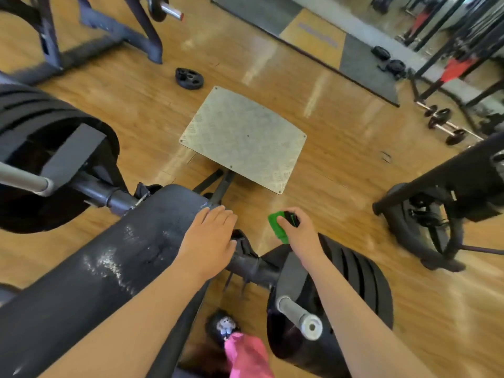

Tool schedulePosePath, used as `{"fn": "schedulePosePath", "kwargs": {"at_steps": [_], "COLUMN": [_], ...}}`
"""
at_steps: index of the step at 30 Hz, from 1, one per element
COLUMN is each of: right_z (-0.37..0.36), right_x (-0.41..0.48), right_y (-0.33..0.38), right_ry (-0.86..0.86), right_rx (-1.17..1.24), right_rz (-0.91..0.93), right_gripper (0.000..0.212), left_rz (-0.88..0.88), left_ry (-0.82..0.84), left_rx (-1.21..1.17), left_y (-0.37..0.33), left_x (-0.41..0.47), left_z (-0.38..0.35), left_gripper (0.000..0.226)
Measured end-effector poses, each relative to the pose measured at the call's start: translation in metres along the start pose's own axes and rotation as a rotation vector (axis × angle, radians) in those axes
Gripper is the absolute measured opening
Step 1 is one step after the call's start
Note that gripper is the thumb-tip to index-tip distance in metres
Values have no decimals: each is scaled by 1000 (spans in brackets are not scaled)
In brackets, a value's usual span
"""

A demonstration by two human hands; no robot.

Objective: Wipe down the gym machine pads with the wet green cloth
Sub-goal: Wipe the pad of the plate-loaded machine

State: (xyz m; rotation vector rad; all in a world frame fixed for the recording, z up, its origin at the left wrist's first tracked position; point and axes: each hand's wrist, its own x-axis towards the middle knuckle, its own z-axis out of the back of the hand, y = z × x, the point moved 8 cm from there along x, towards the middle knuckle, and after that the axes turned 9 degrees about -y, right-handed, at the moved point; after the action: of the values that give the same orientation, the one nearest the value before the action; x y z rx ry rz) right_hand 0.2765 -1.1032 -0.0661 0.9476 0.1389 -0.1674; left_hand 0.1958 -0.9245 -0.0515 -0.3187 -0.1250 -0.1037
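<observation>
A long black machine pad runs from the lower left toward the middle, with wet streaks on its top. My left hand rests flat on the pad's far right end, fingers straight. My right hand hovers to the right of the pad over the floor and grips a bunched green cloth; a small dark object shows between its fingers. The cloth does not touch the pad.
Stacks of black weight plates sit on the machine's bar at the left and lower right. A metal footplate lies ahead on the wooden floor. A loose plate and dumbbells lie farther off; another machine stands right.
</observation>
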Motion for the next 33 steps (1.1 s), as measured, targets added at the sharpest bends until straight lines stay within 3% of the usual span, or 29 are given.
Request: {"fn": "schedulePosePath", "kwargs": {"at_steps": [12, 18, 33], "right_z": [118, 156, 169], "right_x": [-147, -212, -404], "right_y": [18, 13, -31], "right_ry": [-227, -291, -394], "right_rx": [-11, -32, -91], "right_rz": [188, 260, 217], "right_gripper": [17, 15, 23], "left_rz": [-233, -273, -408], "left_ry": [-216, -204, -266], "left_rx": [13, -31, 21], "left_y": [-130, -183, -236], "left_x": [-52, -104, -272], "left_z": [78, 88, 114], "left_gripper": [51, 54, 54]}}
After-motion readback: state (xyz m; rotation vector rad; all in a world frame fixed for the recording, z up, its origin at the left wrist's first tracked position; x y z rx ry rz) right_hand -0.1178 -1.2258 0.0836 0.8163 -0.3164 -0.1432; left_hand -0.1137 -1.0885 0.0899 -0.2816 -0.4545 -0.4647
